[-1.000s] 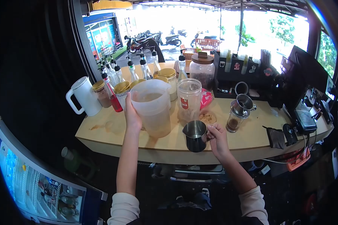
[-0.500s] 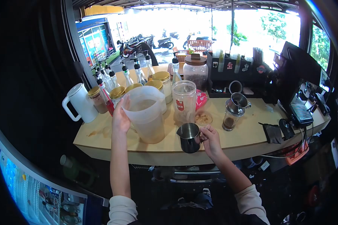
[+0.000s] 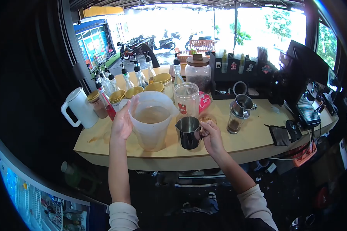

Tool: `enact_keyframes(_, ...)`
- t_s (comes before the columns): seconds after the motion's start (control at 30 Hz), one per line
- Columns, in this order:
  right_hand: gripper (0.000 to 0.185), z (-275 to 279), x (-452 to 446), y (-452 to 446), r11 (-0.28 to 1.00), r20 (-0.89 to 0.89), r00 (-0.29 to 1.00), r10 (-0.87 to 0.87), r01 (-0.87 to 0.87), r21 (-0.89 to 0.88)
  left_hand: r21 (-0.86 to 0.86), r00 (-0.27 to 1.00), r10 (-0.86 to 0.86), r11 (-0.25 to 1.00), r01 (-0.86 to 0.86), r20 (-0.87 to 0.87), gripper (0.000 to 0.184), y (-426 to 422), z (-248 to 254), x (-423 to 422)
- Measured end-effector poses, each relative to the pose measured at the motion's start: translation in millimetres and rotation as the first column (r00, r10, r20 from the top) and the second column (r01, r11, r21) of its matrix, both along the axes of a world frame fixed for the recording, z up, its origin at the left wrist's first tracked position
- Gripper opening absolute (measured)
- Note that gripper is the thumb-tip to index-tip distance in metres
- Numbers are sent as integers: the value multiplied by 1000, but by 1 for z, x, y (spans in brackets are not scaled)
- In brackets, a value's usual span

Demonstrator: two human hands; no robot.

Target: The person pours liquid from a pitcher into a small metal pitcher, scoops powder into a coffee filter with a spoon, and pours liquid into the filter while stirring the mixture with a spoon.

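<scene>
My left hand (image 3: 120, 125) grips the left side of a large translucent plastic jug (image 3: 152, 131) near its rim; some of its fingers are hidden behind the jug. Cloudy brownish liquid shows inside, and the jug's base is at the counter's front part. By its handle, my right hand (image 3: 212, 136) holds a dark metal milk pitcher (image 3: 189, 138) just right of the jug. The pitcher is roughly upright, its contents hard to make out. Behind it stands a clear open jar (image 3: 187, 96) with a red label. Further right, a metal drip filter (image 3: 241, 106) sits on a glass (image 3: 233, 126) holding dark liquid.
Gold-lidded jars (image 3: 134, 91) and several pump bottles (image 3: 126, 77) line the back left, beside a white jug (image 3: 81, 109). A wooden-lidded jar (image 3: 197, 73), black cup organizer (image 3: 235, 65) and pink packet (image 3: 205, 103) stand behind. A dark cloth (image 3: 279, 135) lies right.
The metal pitcher has risen slightly and moved left, nearer the plastic jug. The plastic jug has shifted slightly right and its mouth has turned more toward me, showing more of the liquid.
</scene>
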State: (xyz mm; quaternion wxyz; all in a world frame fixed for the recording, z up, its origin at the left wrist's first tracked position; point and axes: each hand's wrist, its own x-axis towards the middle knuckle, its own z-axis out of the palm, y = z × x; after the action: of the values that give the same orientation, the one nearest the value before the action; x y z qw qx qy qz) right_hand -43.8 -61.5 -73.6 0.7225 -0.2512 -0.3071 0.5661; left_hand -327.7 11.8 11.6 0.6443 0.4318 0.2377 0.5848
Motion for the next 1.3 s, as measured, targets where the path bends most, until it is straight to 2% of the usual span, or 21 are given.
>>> enact_keyframes(0.23,22,-8,14,-5,999,5,999,-42,42,0,41,996,-33,998,37,-80,60,-1,4,24)
enact_keyframes(0.63,21,-24,44,-25,988,-7,988,-152,152,-18,146,941,-34,985,88,-336,52,-12,11,74)
enact_keyframes(0.97,24,-37,60,-37,979,-21,980,-200,199,-43,155,927,-2,986,64,-375,53,-15,10,89)
enact_keyframes(1.3,23,-62,65,-30,976,-23,977,-213,212,-45,197,934,55,980,18,-354,46,-16,6,93)
